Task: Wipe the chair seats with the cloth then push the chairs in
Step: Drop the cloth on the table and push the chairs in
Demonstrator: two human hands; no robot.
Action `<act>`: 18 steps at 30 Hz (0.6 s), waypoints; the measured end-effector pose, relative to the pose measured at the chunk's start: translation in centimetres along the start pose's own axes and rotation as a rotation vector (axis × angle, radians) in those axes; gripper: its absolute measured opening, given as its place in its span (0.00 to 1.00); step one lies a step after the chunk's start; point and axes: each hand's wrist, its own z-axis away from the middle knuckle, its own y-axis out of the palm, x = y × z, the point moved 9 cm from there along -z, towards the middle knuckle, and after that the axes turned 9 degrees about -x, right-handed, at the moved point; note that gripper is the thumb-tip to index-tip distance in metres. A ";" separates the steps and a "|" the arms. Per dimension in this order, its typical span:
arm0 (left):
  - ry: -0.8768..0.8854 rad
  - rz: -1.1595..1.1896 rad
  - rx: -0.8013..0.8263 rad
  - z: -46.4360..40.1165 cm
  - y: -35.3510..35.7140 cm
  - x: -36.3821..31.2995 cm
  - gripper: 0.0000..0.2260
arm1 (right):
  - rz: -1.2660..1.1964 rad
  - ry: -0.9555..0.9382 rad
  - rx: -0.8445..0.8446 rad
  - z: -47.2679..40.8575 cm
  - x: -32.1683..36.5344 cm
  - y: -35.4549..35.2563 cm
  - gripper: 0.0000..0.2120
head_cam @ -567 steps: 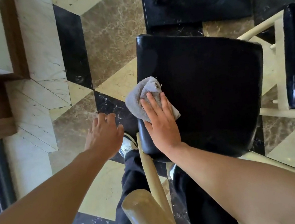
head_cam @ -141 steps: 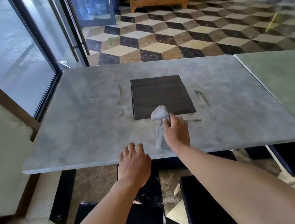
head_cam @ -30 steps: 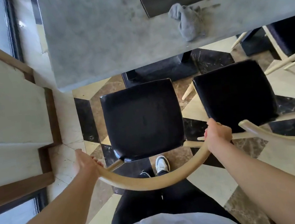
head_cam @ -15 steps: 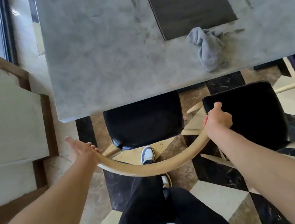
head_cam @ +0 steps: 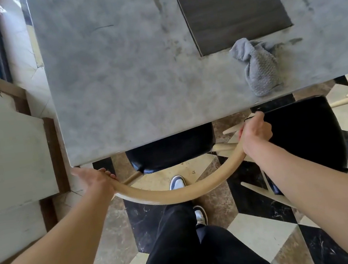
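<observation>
While both hands, left hand and right hand, fingers wrapped around the backrest, push this chair's seat under the tabletop, the cloth lies there; the neighbouring chair probably comes next.

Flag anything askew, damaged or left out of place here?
The grey cloth lies crumpled at the marble table's near edge, not put away. The tabletop has dark streaks. The right-hand chair sits out from the table, while both hands, left hand and right hand, grip the other chair's curved backrest.

Head-worn view, steeply downward, close.
</observation>
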 end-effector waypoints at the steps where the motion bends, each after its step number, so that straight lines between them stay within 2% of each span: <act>1: -0.001 -0.008 -0.002 -0.1 0.1 -0.1 0.30 | -0.010 0.012 0.004 0.0 -0.1 0.2 0.25; 8: -0.019 -0.055 0.007 -0.9 0.5 0.3 0.31 | -0.045 0.033 0.021 0.2 0.3 1.6 0.26; 13: 0.006 -0.065 0.029 -1.0 0.7 0.2 0.24 | -0.006 0.003 0.021 0.1 0.6 1.5 0.26; 18: 0.003 -0.076 0.082 -1.6 0.9 0.0 0.18 | -0.008 0.058 0.161 -0.3 0.4 2.9 0.25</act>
